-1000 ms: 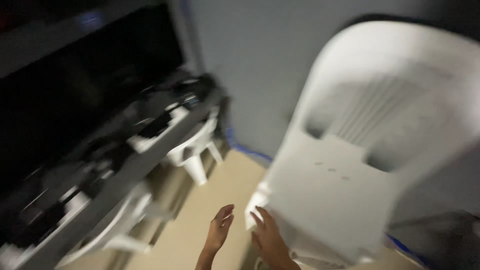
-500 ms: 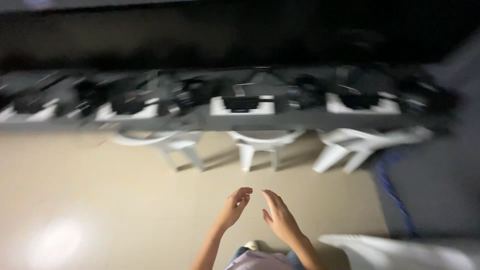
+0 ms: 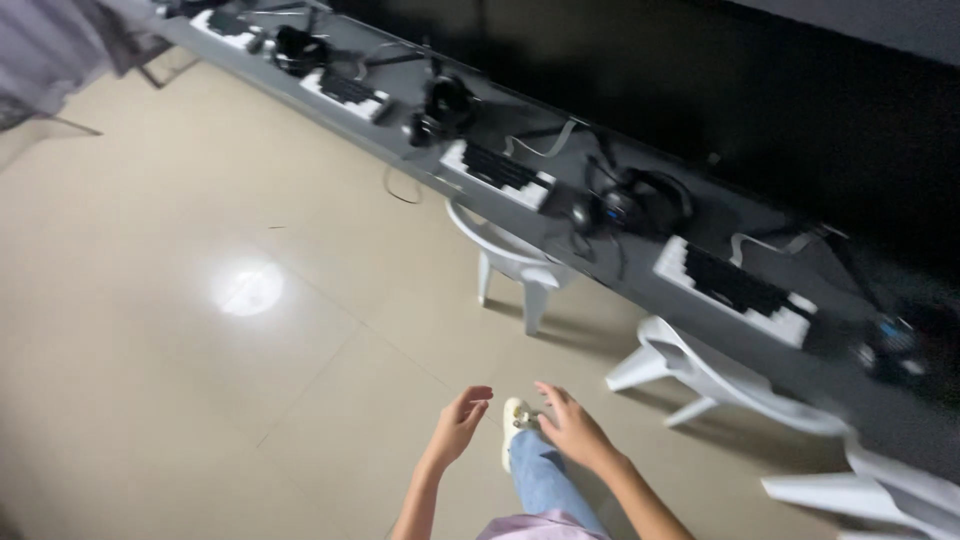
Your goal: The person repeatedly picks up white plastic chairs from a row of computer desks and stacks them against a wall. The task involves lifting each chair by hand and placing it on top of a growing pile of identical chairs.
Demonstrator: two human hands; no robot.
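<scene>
Bare and holding nothing, the left hand (image 3: 462,425) and right hand (image 3: 570,430) hover with fingers loosely spread above the tiled floor (image 3: 200,380). Nearest, 2 white plastic chairs (image 3: 515,262) sit tucked under the long grey desk (image 3: 640,285) far right, untouched; keyboards (image 3: 735,288) and headsets (image 3: 640,200) lie along it.

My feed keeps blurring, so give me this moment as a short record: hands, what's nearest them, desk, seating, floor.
left hand: left hand open, fingers curled, holding nothing
right hand: right hand open, palm down, holding nothing
nearest thing: the person's own light shoe and blue-jeaned leg, between the hands
desk: long grey desk with black-and-white keyboards and black headsets
seating: white plastic chairs tucked under the desk
floor: beige tiled floor with a bright light reflection
</scene>
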